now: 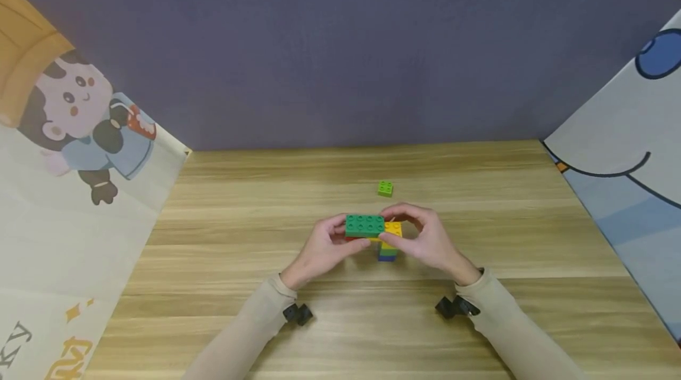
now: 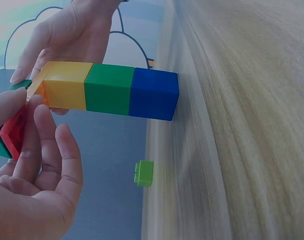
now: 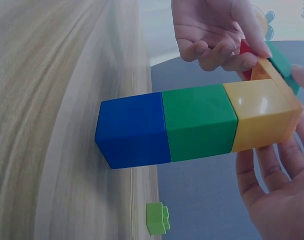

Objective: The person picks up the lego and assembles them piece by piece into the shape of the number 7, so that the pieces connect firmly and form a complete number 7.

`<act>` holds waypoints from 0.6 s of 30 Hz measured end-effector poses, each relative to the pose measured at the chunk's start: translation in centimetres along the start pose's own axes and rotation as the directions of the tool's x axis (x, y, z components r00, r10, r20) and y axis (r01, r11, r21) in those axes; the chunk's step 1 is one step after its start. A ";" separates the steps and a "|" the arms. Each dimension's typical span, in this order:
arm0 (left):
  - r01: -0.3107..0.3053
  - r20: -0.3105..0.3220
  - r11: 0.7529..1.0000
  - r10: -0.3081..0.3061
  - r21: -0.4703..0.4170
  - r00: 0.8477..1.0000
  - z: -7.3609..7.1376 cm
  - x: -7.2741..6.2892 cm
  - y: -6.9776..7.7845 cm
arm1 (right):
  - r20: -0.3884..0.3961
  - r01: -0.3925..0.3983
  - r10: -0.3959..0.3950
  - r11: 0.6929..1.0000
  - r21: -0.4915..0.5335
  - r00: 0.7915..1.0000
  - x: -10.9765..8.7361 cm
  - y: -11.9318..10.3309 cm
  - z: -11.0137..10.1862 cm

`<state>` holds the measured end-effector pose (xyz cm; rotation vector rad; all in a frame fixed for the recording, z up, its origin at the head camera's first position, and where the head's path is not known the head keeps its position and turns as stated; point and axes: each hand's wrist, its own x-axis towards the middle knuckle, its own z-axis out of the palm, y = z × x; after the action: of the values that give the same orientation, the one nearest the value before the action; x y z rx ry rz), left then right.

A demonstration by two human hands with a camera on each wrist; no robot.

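Observation:
A tower of toy building bricks stands on the table, with a blue brick [image 3: 131, 131] at the bottom, a green brick [image 3: 199, 122] in the middle and a yellow brick [image 3: 257, 112] above. A yellow-orange piece [image 1: 395, 227] lies across its top. A long dark green brick [image 1: 364, 225] sits to the left at the top, with a red brick [image 2: 14, 134] under it. My left hand [image 1: 331, 248] pinches the red brick between thumb and fingers. My right hand [image 1: 428, 241] pinches the right end of the long green brick, its other fingers beside the yellow brick.
A small lime green brick [image 1: 385, 189] lies on the wooden table [image 1: 255, 191] beyond the tower. A dark panel [image 1: 340, 55] rises behind the table, and printed cartoon panels [image 1: 58, 203] flank it on both sides.

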<state>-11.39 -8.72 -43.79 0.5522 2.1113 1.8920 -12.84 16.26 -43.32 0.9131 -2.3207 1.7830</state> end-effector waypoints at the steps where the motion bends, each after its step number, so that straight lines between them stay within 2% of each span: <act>1: 0.004 0.001 1.000 -0.004 0.001 1.000 0.0 0.0 0.0 | 0.001 -0.003 0.003 1.000 0.002 1.000 0.0 0.0 0.0; 8: 0.010 0.000 1.000 -0.010 0.002 1.000 0.0 0.0 0.1 | -0.004 -0.018 0.017 1.000 -0.008 1.000 -0.1 -0.2 0.0; 18: 0.010 -0.007 1.000 -0.010 -0.013 1.000 0.1 0.1 0.2 | -0.063 -0.068 0.068 0.998 0.008 0.996 0.0 -0.4 0.8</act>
<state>-11.38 -8.60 -43.56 0.5320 2.1003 1.9039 -12.43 15.51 -43.23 0.7761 -2.3360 1.8164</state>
